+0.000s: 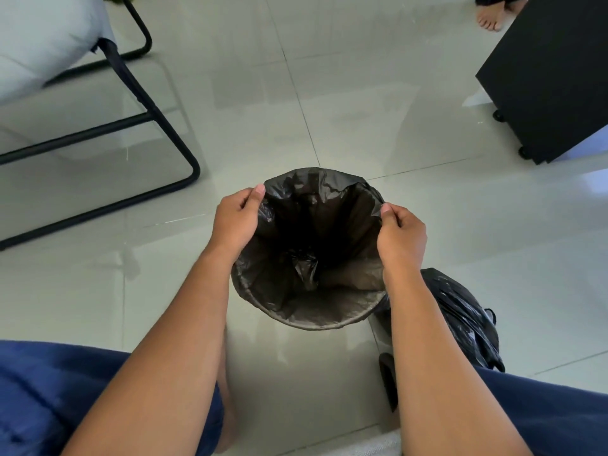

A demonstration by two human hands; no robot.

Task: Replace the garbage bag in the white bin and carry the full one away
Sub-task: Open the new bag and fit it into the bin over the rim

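at far left we see a black-framed chair [98,133] with a pale cushion on the glossy tiled floor [329,93]. at centre, our left hand [235,222] pinches the left edge of a fresh black bag [312,245] lining the bin [316,324], whose body stays hidden under the plastic; our right hand [399,240] pinches the opposite edge, both hands grasping the bag's rim. just right of the bin, touching it, the tied full bag [460,317] sits on the floor. at upper right stands a black cabinet [549,77] on casters, another person's bare foot [490,16] beyond it.
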